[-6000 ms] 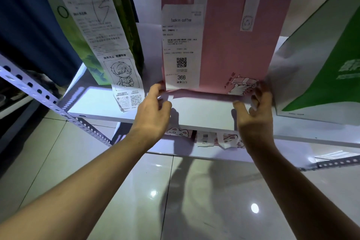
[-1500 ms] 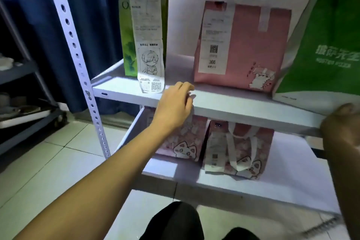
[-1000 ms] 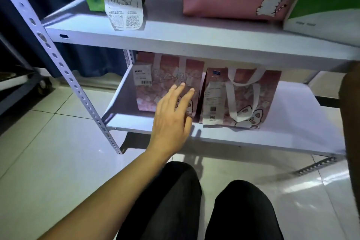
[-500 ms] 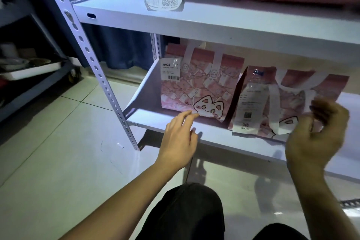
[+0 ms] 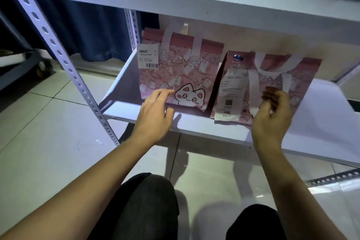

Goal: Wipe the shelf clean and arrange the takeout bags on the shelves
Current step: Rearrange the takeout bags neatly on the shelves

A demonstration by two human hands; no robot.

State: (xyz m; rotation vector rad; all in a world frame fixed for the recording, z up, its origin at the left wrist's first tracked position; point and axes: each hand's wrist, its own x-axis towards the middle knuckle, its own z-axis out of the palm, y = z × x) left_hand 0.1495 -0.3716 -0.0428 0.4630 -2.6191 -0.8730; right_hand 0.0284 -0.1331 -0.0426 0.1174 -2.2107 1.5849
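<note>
1. Two pink cat-print takeout bags are standing upright side by side on the lower shelf (image 5: 194, 124): the left bag (image 5: 181, 72) and the right bag (image 5: 272, 84).
2. The left hand (image 5: 155, 111) is reaching toward the left bag's base, fingers extended and loose, grasping nothing.
3. The right hand (image 5: 272, 115) is hovering before the right bag, fingers loosely curled; contact with its white handle unclear.
4. Judgement: bags are shelved; final straightening is remaining. No wiping cloth visible.
</note>
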